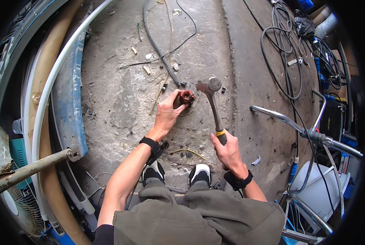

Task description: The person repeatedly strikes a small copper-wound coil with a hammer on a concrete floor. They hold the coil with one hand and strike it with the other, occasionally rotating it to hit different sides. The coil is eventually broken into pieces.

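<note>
Over the dirty concrete floor, my left hand (167,114) has its thumb and fingers closed around a motor core (186,97), a small round dark piece with reddish copper windings facing up. My right hand (228,152) is wrapped round the lower handle of a hammer (214,106), which has a grey metal head, a dark grip and a yellow band. The hammer head is raised to the right of the core, apart from it. My fingers and palm hide part of the core's side. Small dark scraps lie around it.
A thick grey cable (158,49) and thin wires cross the floor ahead. At left stand a blue curved panel (70,90), long tubes and a fan (21,208). On the right are a chrome tube frame (278,117), coiled black cables (286,45) and a white bin (313,192).
</note>
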{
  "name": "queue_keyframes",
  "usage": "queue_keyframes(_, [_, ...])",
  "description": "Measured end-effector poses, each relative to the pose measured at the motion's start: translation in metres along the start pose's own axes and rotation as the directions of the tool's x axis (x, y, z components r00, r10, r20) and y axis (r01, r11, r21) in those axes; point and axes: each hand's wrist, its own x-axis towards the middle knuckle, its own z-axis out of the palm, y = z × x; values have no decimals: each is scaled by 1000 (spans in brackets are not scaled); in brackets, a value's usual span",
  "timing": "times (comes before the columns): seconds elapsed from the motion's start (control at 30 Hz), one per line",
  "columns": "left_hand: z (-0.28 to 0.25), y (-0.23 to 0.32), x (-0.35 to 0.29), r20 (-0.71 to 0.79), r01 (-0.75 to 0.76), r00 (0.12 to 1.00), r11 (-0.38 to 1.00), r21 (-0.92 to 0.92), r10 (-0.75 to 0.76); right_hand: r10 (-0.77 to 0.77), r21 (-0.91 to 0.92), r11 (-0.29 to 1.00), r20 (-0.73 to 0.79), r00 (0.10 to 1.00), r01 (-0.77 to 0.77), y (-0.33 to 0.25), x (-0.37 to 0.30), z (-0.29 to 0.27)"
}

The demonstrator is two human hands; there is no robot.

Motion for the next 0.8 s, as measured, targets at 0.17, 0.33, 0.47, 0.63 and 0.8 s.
queue_keyframes(0.17, [4, -5, -3, -1, 96, 995, 986, -140, -97, 50, -74, 996, 95, 994, -43, -4, 9, 4])
queue_keyframes(0.33, [-17, -5, -26, -38, 121, 990, 955, -272, -137, 82, -132, 989, 125, 989, -66, 2, 12, -8])
queue_keyframes(0.47, [-44, -10, -47, -162, 92, 979, 980, -174, -121, 28, -195, 981, 159, 987, 4, 2, 14, -11])
queue_keyframes(0.63, [-65, -4, -56, -267, 28, 961, 983, -180, -76, 193, -57, 981, 218, 957, -185, -40, 11, -25])
queue_keyframes(0.8, [-91, 2, -67, -342, -1, 938, 986, -166, -57, -193, 118, 976, 94, 977, 181, -155, 24, -68])
